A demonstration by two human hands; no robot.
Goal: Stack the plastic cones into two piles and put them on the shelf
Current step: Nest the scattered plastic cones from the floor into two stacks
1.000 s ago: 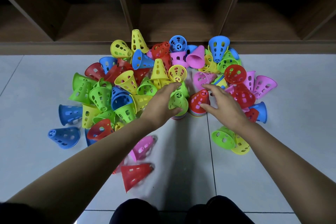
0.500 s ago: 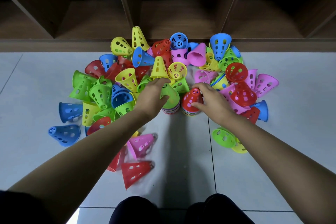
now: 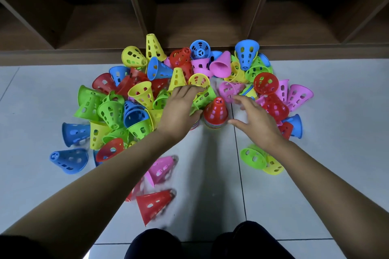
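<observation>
pale grey floor tiles (image 3: 315, 111) with thin dark grout lines (image 3: 239, 166) fill the lower frame; dark-clothed knees (image 3: 155, 244) at bottom centre.

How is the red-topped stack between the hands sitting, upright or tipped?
Upright. The red-topped stack has its narrow end up and its wide rims flat on the floor.

Tiled floor (image 3: 315, 185) under scattered plastic cones (image 3: 143, 94) (one stack (image 3: 215, 113) upright)

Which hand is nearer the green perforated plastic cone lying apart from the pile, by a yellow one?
Right. The right hand hovers just beyond the green perforated plastic cone; the left hand is farther, past the red-topped cone stack.
</observation>
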